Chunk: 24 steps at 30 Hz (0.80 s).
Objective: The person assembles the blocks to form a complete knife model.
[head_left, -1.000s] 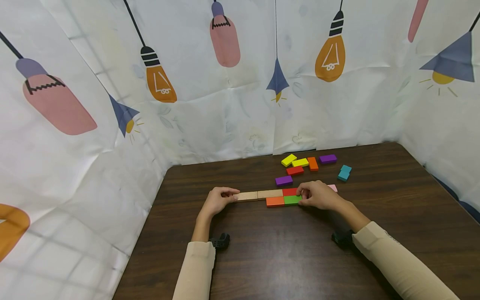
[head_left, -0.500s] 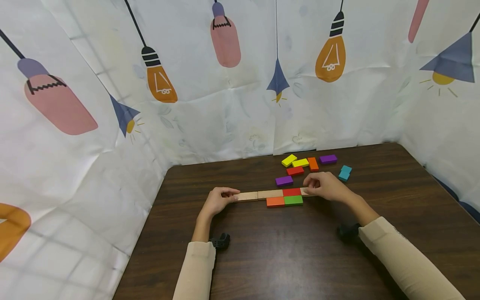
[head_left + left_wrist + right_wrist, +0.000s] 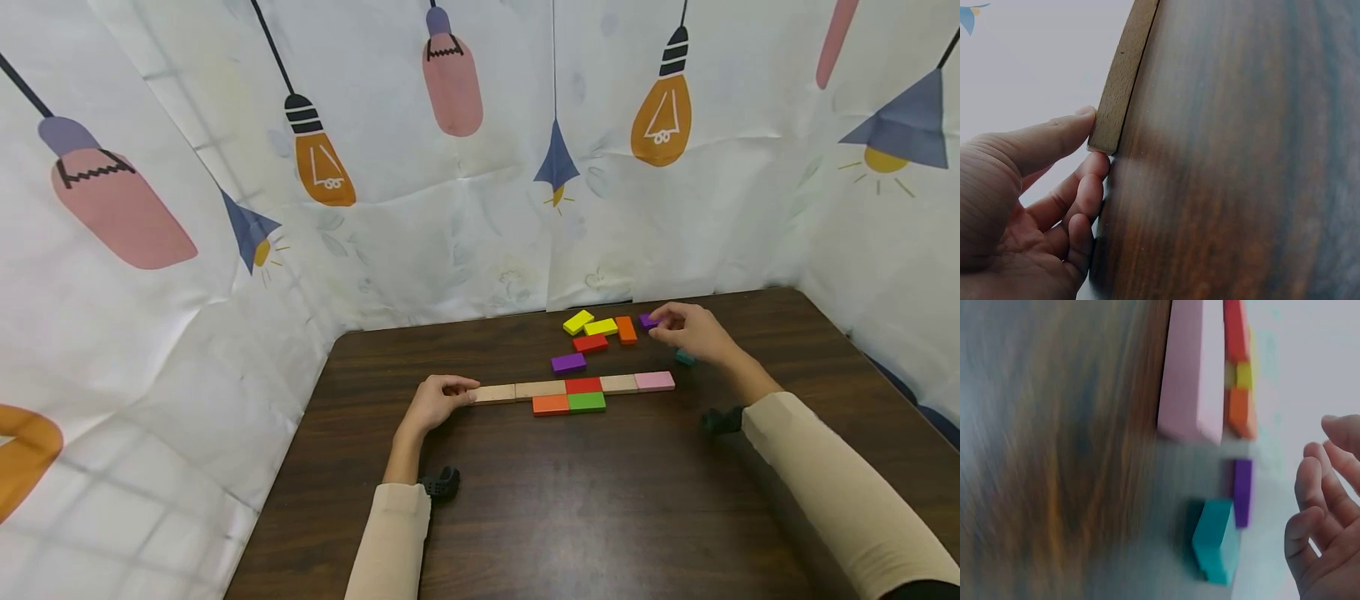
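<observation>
The far purple block (image 3: 647, 322) lies on the table behind the pink block (image 3: 655, 382), partly covered in the head view by the person's right hand (image 3: 693, 332). That hand hovers with thumb and fingers apart, holding nothing, and the right wrist view shows a gap between its fingertips and the purple block. The end wood block (image 3: 495, 394) lies well left of the pink block, at the far end of the same row; the left hand (image 3: 435, 405) pinches its outer end between thumb and fingertip. From that end toward the pink block come a second wood block (image 3: 540, 389), a red block (image 3: 583, 386) and a short wood block (image 3: 618, 384), laid end to end. An orange block (image 3: 551, 405) and a green block (image 3: 587, 402) lie left of the pink block, along the row's near side. Behind and right of the pink block sits a teal piece (image 3: 684, 357), partly hidden. Behind and left lie the near purple block (image 3: 568, 363), a loose red block (image 3: 590, 342), two yellow blocks (image 3: 601, 327) and a loose orange block (image 3: 626, 330). Around everything spreads the dark wood-grain table (image 3: 525, 508), and farther behind the pink block hangs a lamp-print cloth (image 3: 405, 250).
</observation>
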Each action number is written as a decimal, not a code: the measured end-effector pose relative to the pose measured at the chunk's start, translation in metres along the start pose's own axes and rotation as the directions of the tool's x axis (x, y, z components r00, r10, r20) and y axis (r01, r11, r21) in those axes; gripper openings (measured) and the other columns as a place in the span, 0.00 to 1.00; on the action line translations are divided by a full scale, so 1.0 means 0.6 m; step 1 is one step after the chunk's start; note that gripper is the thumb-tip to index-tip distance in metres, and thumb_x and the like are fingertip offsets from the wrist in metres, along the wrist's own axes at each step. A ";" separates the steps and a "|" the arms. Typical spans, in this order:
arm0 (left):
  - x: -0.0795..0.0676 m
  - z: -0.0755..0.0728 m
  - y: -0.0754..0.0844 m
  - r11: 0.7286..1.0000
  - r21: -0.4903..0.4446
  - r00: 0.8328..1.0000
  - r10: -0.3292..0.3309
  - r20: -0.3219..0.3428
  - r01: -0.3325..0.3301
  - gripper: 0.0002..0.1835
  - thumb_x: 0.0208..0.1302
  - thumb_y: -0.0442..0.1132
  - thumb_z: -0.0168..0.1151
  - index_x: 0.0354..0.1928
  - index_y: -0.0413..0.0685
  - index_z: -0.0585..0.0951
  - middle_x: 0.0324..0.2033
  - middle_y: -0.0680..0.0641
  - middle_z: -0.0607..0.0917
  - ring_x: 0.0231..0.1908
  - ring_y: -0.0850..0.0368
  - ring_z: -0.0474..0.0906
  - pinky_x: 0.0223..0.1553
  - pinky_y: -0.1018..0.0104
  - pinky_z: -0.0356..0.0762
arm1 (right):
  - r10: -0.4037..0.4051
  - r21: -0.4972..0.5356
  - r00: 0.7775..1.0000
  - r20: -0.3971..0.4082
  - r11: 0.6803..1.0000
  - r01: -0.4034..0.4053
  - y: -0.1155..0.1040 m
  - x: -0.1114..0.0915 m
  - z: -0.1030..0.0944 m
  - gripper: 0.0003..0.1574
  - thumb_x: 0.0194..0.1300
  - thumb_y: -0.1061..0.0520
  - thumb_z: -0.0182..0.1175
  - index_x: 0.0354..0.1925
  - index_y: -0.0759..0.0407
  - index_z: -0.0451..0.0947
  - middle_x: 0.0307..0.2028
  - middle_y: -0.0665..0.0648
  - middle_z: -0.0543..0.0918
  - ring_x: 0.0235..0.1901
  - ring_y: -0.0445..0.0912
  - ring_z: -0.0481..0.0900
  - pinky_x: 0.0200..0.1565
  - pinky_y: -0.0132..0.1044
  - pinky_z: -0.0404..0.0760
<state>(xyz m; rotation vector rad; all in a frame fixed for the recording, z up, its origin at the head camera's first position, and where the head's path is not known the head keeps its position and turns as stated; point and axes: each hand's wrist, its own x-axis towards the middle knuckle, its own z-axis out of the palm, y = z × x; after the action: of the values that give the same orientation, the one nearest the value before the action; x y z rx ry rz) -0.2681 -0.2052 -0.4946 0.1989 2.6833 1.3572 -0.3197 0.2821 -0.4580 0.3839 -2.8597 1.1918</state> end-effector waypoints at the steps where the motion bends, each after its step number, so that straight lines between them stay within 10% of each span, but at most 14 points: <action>1: 0.000 0.000 0.000 1.000 0.001 1.000 -0.001 -0.001 0.001 0.10 0.66 0.42 0.71 0.48 0.60 0.91 0.34 0.51 0.84 0.32 0.55 0.75 0.35 0.62 0.74 | 0.012 -0.013 1.000 -0.009 1.000 -0.012 0.006 0.004 -0.003 0.23 0.72 0.51 0.65 0.57 0.65 0.79 0.38 0.61 0.83 0.32 0.49 0.80 0.35 0.36 0.79; 24: 0.000 0.000 -0.002 1.000 0.013 1.000 0.011 -0.002 -0.011 0.10 0.66 0.42 0.71 0.48 0.60 0.91 0.34 0.51 0.84 0.32 0.54 0.75 0.35 0.62 0.74 | 0.130 -0.064 0.989 0.068 0.990 -0.125 0.099 0.042 -0.032 0.35 0.74 0.54 0.61 0.72 0.67 0.65 0.58 0.76 0.77 0.57 0.67 0.73 0.59 0.65 0.70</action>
<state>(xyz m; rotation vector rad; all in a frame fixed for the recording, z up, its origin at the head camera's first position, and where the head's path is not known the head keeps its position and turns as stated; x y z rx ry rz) -0.2681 -0.2061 -0.4957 0.2147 2.6974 1.3434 -0.3592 0.3304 -0.4831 0.2507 -3.0152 1.1295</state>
